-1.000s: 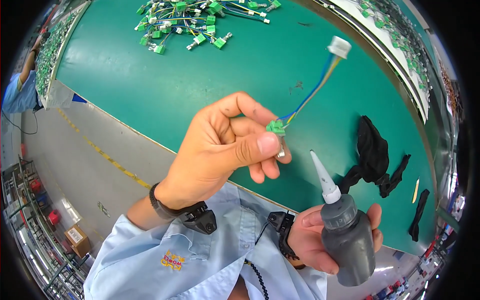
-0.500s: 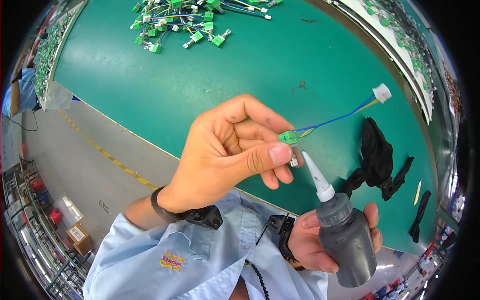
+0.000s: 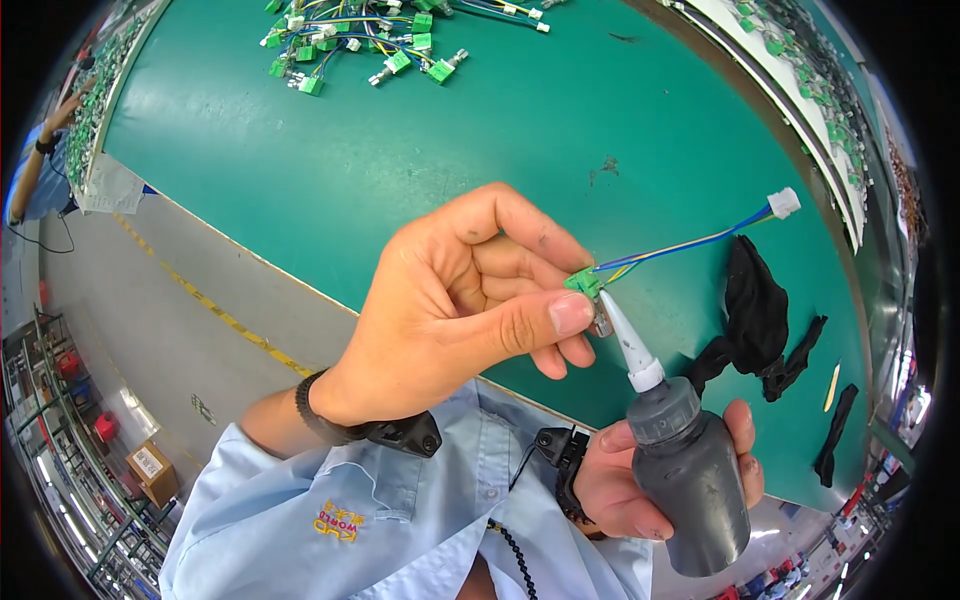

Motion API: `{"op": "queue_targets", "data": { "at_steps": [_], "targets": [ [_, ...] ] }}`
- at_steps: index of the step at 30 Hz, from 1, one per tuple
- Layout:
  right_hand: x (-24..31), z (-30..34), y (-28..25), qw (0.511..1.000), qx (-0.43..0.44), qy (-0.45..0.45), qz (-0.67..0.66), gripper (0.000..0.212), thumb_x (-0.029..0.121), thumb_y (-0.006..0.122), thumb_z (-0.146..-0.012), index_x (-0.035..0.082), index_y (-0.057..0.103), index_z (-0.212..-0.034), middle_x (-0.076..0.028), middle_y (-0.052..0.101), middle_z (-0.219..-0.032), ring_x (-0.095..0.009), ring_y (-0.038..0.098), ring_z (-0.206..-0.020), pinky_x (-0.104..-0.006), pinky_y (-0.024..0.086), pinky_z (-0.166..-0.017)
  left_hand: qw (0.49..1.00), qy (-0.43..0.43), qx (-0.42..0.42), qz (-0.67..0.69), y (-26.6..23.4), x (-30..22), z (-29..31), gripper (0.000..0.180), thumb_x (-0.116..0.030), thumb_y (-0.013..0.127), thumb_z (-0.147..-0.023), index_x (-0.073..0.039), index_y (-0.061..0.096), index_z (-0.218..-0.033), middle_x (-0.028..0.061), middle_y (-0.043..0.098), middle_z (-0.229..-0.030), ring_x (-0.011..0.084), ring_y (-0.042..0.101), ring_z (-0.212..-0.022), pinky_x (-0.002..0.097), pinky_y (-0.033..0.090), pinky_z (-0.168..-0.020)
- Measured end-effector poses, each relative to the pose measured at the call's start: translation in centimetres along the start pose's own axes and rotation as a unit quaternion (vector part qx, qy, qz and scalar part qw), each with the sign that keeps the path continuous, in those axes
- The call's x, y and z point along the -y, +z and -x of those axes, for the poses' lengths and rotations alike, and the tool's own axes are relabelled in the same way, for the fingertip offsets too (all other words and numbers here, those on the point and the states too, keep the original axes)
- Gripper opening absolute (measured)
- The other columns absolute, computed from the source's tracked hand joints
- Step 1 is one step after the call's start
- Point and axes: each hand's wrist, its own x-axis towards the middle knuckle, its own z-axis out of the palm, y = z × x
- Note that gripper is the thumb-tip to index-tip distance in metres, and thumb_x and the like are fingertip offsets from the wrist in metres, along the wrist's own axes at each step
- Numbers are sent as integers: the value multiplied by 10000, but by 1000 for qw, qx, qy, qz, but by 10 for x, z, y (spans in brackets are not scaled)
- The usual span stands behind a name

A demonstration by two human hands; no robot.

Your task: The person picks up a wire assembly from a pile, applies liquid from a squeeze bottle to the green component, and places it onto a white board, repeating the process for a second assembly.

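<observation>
Between the thumb and fingers of my left hand is a green terminal connector. Blue and yellow wires run from it up to the right and end in a white plug. A small metal part shows below the green block, partly behind my thumb. My right hand is wrapped round a dark grey squeeze bottle, tilted up to the left. The bottle's pale cone nozzle has its tip at the lower right side of the green block; whether they touch, I cannot tell.
A pile of similar wired green connectors lies at the far left of the green table. Black cloth pieces and a thin pale stick lie to the right. Connector-filled trays line the right edge. Another person's arm shows far left.
The bottle has moved slightly up and left, bringing its nozzle tip to the green connector. The connector has turned a little, and its white plug has swung right and down.
</observation>
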Motion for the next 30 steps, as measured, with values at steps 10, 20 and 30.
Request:
{"op": "queue_targets", "data": {
  "at_steps": [10,20,30],
  "targets": [
    [-3,-2,-4,1000,12,2,-7,733,525,377,-890,-87,215,-1260,-351,299,-1250,-179,466,-441,-211,440,-444,1000,-4,-3,3,1,0,0,204,-35,596,-830,6,457,-974,183,630,-866,165,644,-671,219,521,-514],
    [-4,-2,3,1000,26,0,-11,725,518,383,-891,-84,218,-1259,-350,299,-1250,-177,461,-438,-211,440,-445,1000,-6,-6,2,1,-1,0,211,-31,608,-820,5,456,-962,189,630,-869,167,644,-681,231,532,-536],
    [-1,0,5,999,40,0,-18,717,511,390,-891,-81,221,-1259,-349,299,-1250,-175,456,-435,-211,439,-447,1000,-5,-6,6,1,-1,0,209,-21,612,-814,3,460,-956,182,631,-867,168,645,-686,230,532,-540]
  ]
}}
